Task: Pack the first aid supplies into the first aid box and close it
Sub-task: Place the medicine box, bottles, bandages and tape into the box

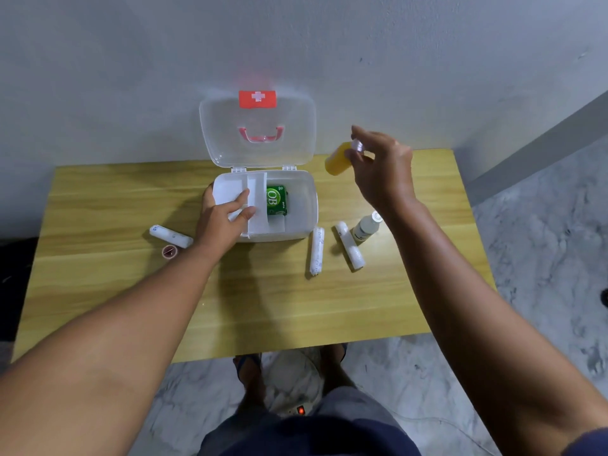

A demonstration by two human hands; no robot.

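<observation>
The right hand [381,166] holds a yellow bottle [337,158] in the air to the right of the open first aid box [306,205], fingers pinched closed around its pale cap end. The bottle hangs tilted — cap up and to the right, base down and to the left toward the box, its long axis running on that diagonal. The left hand [223,215] rests on the white inner tray [253,205] at the box's left side, fingers loosely curled over the tray's edge and steadying it rather than lifting, as far as can be told.

Inside the box's right part lies a green packet [276,200], its long side running front to back. The clear lid [227,133] stands upright against the wall, red latch at the top.

The likeliest trouble, in my judgement, is the grip: held only by the cap, the bottle could swing or slip as it travels over the rim, and knock the tray askew. Dropped in upright, it may also stand too tall and stop the lid from shutting.

Much remains on the wooden table [131,291] — a bandage roll [171,236] and a small tape roll [169,251] to the left, two more bandage rolls [317,251] [350,246] and a white bottle [365,227] to the right.
</observation>
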